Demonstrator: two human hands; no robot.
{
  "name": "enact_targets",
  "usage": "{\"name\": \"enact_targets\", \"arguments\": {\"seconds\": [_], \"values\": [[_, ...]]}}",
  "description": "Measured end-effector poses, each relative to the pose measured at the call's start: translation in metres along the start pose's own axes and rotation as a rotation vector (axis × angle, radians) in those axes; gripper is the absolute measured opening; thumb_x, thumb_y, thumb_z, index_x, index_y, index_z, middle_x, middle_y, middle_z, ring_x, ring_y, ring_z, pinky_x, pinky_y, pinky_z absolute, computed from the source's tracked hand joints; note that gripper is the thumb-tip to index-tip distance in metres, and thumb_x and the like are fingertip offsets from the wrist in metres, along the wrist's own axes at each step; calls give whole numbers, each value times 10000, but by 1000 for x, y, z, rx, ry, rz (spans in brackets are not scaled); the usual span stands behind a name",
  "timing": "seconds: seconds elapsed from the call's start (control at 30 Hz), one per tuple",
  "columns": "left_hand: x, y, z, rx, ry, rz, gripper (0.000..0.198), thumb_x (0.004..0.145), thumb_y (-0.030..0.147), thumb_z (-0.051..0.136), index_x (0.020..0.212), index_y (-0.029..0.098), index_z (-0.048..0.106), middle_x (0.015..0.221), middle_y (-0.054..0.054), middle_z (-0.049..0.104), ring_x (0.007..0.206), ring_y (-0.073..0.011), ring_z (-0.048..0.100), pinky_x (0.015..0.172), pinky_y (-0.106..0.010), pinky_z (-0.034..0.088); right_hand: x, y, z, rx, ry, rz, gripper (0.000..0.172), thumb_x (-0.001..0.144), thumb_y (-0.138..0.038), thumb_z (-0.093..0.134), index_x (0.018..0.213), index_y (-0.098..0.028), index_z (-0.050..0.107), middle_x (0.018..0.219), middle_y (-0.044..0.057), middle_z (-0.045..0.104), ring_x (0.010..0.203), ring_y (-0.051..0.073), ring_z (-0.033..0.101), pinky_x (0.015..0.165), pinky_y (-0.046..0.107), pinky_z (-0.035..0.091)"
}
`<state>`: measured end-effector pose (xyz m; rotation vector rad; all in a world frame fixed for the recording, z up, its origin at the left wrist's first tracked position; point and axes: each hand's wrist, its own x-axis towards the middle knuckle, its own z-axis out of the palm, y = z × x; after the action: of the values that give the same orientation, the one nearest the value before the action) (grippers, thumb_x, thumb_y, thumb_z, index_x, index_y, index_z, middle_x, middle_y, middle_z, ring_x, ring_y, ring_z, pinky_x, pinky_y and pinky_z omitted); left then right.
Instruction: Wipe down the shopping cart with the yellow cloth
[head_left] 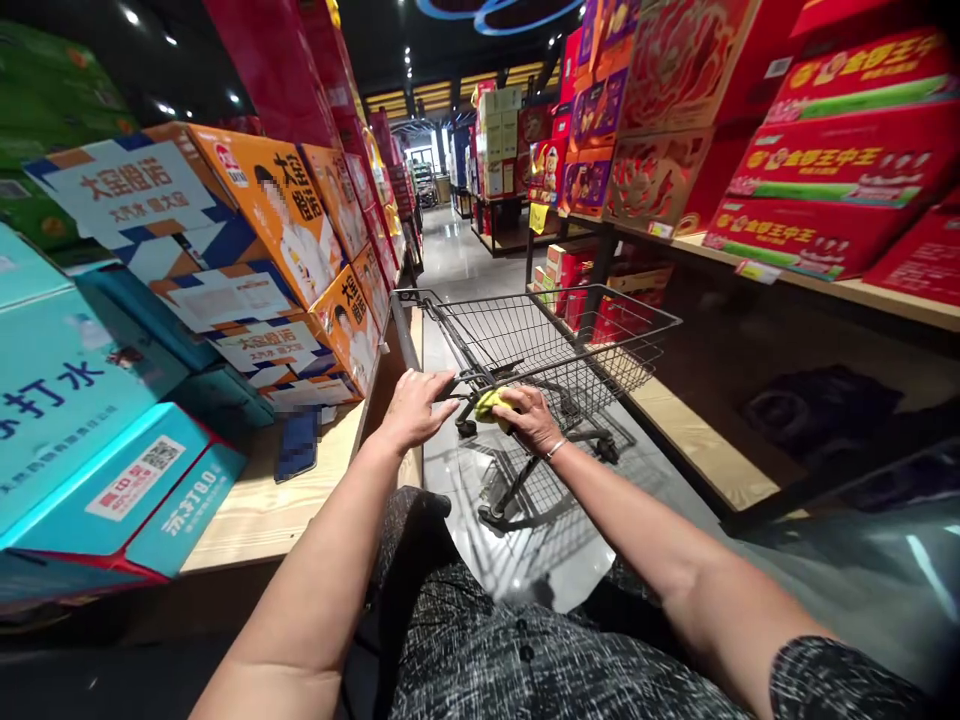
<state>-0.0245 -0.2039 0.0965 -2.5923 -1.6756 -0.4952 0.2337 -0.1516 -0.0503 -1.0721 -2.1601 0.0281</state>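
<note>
A black wire shopping cart (517, 320) stands tilted in my view, just ahead of me in the aisle. My left hand (411, 408) is at the near left end of its dark handle, which passes between thumb and fingers. In my right hand (534, 418) is a bunched yellow cloth (493, 404), pressed against the handle bar at the cart's near side. The fingers curl over the cloth and hide part of it and of the bar.
Orange drink cartons (277, 220) and teal cartons (112, 400) fill the wooden shelf on my left, where a dark phone-like object (298, 443) lies. Red boxes (832, 160) are stacked on the right shelf (847, 285). The shiny floor (454, 240) runs ahead between displays.
</note>
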Motion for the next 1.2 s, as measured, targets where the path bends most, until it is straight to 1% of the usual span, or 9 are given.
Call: {"name": "enact_targets", "arguments": {"seconds": [0.17, 0.33, 0.43, 0.53, 0.63, 0.73, 0.83, 1.03, 1.2], "values": [[0, 17, -10, 170, -28, -41, 475, 953, 412, 607, 1385, 214, 601, 1232, -96, 715, 1184, -283, 603, 1117, -420, 364, -15, -7, -4, 123, 123, 123, 284, 908, -245, 577, 1104, -297, 775, 1245, 49, 652, 1155, 260, 511, 1030, 457, 477], [19, 47, -29, 315, -201, -132, 309, 1000, 305, 464, 1142, 177, 707, 1107, -127, 764, 1055, -304, 695, 1016, -435, 437, 25, -49, -23, 181, 302, 49, 363, 902, -257, 587, 1232, -323, 723, 1331, 64, 579, 1229, 277, 492, 1080, 466, 445], [31, 63, -23, 359, -257, -153, 309, 964, 215, 427, 1096, 139, 695, 1099, -162, 742, 1005, -318, 709, 865, -406, 491, 46, -58, -20, 195, 311, -1, 435, 871, -185, 591, 1280, -303, 686, 1364, 82, 533, 1243, 267, 471, 1099, 440, 427], [33, 66, -5, 387, -154, -105, 306, 933, 243, 481, 1175, 140, 639, 1166, -165, 693, 1062, -320, 677, 843, -400, 489, 40, -42, -3, 185, 266, 78, 474, 820, -130, 605, 1264, -279, 673, 1384, 91, 499, 1221, 264, 458, 1085, 425, 431], [28, 59, 10, 429, -23, -89, 315, 924, 365, 553, 1150, 155, 619, 1143, -154, 671, 1092, -326, 642, 901, -423, 466, 8, -8, 14, 132, 143, 210, 523, 762, -48, 582, 1214, -286, 689, 1363, 78, 518, 1171, 263, 456, 1039, 415, 444], [25, 46, 15, 422, 18, -94, 358, 925, 469, 568, 1116, 170, 620, 1104, -138, 671, 1069, -323, 637, 911, -431, 447, -29, 23, 22, 71, 2, 387, 591, 675, 41, 532, 1143, -268, 718, 1266, 81, 572, 1054, 246, 483, 940, 378, 473], [25, 34, 13, 404, 22, -130, 364, 934, 514, 557, 1081, 189, 627, 1071, -118, 679, 1037, -312, 646, 893, -422, 441, -42, 31, 21, 73, 15, 489, 618, 647, 50, 512, 1149, -245, 718, 1213, 91, 588, 1028, 243, 510, 936, 389, 478], [25, 22, 8, 406, 16, -175, 332, 970, 523, 504, 988, 215, 626, 1021, -90, 705, 988, -285, 667, 842, -383, 436, 17, -18, -5, 164, 275, 216, 516, 824, -100, 554, 1294, -277, 671, 1380, 88, 531, 1231, 265, 469, 1084, 432, 412], [25, 18, 6, 404, 7, -199, 342, 970, 547, 496, 920, 232, 619, 964, -66, 718, 928, -264, 680, 742, -351, 427, 46, -31, -10, 114, 105, 43, 417, 913, -159, 532, 1253, -321, 710, 1416, 34, 577, 1290, 267, 417, 1096, 417, 376]]}}
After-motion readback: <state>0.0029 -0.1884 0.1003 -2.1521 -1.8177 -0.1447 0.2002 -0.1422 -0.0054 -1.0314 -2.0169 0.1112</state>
